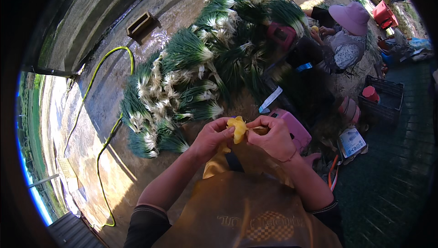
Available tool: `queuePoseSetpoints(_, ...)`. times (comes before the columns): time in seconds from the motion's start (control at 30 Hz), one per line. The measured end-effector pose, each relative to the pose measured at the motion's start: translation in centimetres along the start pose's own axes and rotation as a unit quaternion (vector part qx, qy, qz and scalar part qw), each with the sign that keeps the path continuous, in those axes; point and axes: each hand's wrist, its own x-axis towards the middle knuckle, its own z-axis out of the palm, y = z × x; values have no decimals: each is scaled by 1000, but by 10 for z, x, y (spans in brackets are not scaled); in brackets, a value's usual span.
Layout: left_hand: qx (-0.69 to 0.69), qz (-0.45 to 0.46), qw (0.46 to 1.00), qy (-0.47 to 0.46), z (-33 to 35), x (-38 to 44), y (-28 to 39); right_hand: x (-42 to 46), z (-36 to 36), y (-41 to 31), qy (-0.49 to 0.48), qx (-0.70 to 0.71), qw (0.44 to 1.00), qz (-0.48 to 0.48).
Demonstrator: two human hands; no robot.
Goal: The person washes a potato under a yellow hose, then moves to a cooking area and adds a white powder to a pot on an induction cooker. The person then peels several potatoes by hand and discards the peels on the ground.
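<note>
My left hand [215,133] holds a soft, uneven yellow piece [237,129] between thumb and fingers, in front of my brown apron [239,207]. It looks like food, but its exact kind is unclear. At the piece's right edge, my right hand [270,138] pinches a thin pale strip. Something brownish [261,130] shows between that hand's fingers, mostly hidden. Beyond both hands lies a large heap of spring onions [188,51] in bundles, green leaves and white rooty ends mixed. Just past my right wrist is a pink plastic container [294,128].
A person [342,46] in a pink hat sits at the right, holding something yellow. A yellow-green hose [102,159] curves over the concrete at left, below a small open box [140,25]. A black crate [383,99] with a red cup [371,94] stands at right.
</note>
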Motion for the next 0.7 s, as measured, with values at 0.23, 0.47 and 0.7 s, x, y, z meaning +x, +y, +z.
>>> queuePoseSetpoints(0.23, -82, -54, 994, -54, -11, 3, -7, 2, -6, 12, -40, 208, 974, 81)
queuePoseSetpoints(0.47, 5, -15, 1000, -15, -14, 2, -8, 3, -3, -3, -56, 108, 990, 75)
queuePoseSetpoints(0.7, 13, -38, 998, -53, -10, -1, 2, 4, -8, 6, -85, 155, 981, 81)
